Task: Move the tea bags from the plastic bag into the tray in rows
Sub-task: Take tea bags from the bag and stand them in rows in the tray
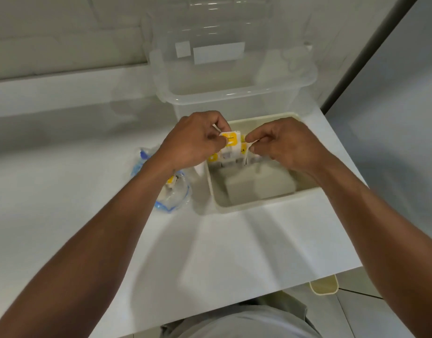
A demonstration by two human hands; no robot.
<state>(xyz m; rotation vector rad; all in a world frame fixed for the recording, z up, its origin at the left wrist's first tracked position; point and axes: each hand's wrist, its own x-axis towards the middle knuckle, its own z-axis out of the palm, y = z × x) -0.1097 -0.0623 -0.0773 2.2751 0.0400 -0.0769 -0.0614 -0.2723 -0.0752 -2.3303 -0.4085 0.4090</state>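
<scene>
- Your left hand [193,140] and right hand [288,145] each pinch tea bags [230,139] at the tray [266,203] far edge; first row's started.
- The plastic bag [171,191], beside the tray's left edge, isn't empty yet.

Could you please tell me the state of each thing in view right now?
Tray: tea bags standing at its far end, near part bare.
Plastic bag: left of tray, a tea bag inside.
Clear box: behind tray, open.
Left hand: pinches a tea bag.
Right hand: pinches a tea bag.
</scene>
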